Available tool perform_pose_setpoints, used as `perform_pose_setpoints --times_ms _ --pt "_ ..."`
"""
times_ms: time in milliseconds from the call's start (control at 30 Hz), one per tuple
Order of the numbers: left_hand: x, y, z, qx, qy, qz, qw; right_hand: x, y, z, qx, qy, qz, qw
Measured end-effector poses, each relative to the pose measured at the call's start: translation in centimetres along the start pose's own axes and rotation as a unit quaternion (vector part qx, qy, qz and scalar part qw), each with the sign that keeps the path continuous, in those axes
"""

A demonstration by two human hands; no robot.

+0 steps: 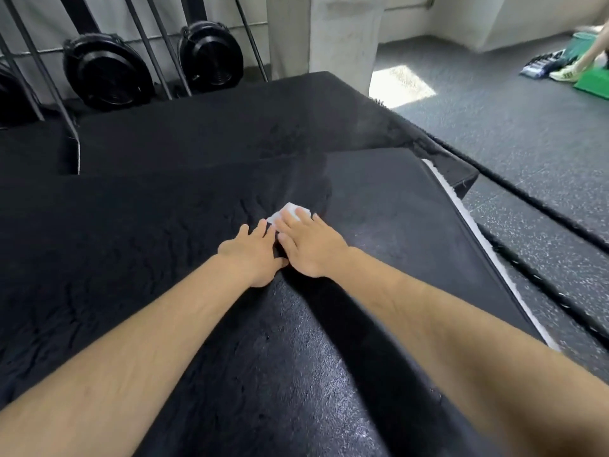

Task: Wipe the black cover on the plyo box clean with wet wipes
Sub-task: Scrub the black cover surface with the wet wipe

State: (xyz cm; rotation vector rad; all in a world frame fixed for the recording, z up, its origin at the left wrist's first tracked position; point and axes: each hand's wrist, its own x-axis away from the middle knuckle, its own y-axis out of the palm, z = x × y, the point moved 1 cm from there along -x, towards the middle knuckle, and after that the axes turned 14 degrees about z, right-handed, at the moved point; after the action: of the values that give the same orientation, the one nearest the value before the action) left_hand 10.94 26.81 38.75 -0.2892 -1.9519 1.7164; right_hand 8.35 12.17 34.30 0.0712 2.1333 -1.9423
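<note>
The black cover (379,199) of the plyo box fills most of the view, smooth and shiny at the right, rough and crinkled at the left. A folded white wet wipe (290,211) lies on it near the middle. My right hand (309,245) lies flat on the cover with straight fingers pressing on the wipe. Beside it, my left hand (253,252) rests flat on the cover, fingers straight, its fingertips at the wipe's near-left edge.
A second black box (214,127) stands behind the first. Black weight plates (105,70) and slanted bars line the back wall, next to a concrete pillar (342,34). Grey speckled floor (514,133) lies to the right, with a person's foot and green items (593,84) far right.
</note>
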Motion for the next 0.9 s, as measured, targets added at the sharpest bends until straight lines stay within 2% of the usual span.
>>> perform_pose_setpoints --times_ms 67,133,200,300,367,467,533,633,700,767,833,900 --pt "1.0 0.1 0.2 -0.023 -0.008 -0.015 1.000 0.3 -0.8 2.4 -0.012 0.016 -0.006 1.000" --pt "1.8 0.2 0.0 -0.012 0.000 -0.025 1.000 -0.7 -1.7 4.7 -0.010 0.076 -0.013 0.997" --pt "2.4 0.6 -0.6 0.000 0.008 -0.026 1.000 -0.2 -2.0 3.2 0.000 0.114 -0.010 0.993" --pt "2.6 1.3 -1.1 0.019 0.014 -0.005 1.000 3.8 -1.2 -2.7 -0.004 0.042 0.014 0.999" --pt "2.5 1.2 -1.2 0.030 0.017 0.008 0.999 5.5 -2.1 -2.5 -0.024 0.014 0.003 1.000" --pt "2.2 0.8 -1.3 0.036 0.010 -0.002 0.999 4.1 -3.2 1.5 -0.029 0.108 -0.008 0.994" --pt "2.4 0.8 -1.1 0.036 0.009 -0.007 0.999 4.0 -2.8 0.8 -0.005 0.144 -0.009 0.990" --pt "2.8 1.0 -1.0 0.036 0.008 0.007 0.999 7.1 -1.7 -4.5 -0.037 0.051 -0.003 0.998" --pt "3.6 1.1 -0.7 0.022 0.001 0.024 0.999 8.8 -2.3 -3.7 -0.049 0.009 -0.021 0.999" --pt "4.9 1.4 0.0 -0.003 -0.004 0.029 1.000 8.3 -2.9 0.0 -0.023 0.043 -0.010 0.999" --pt "6.1 1.9 0.7 -0.012 0.006 0.024 1.000 7.8 -3.2 2.2 -0.001 0.113 0.007 0.994" --pt "6.7 2.4 0.7 -0.002 0.011 0.024 1.000 8.4 -2.9 -0.6 -0.023 0.122 0.000 0.992"
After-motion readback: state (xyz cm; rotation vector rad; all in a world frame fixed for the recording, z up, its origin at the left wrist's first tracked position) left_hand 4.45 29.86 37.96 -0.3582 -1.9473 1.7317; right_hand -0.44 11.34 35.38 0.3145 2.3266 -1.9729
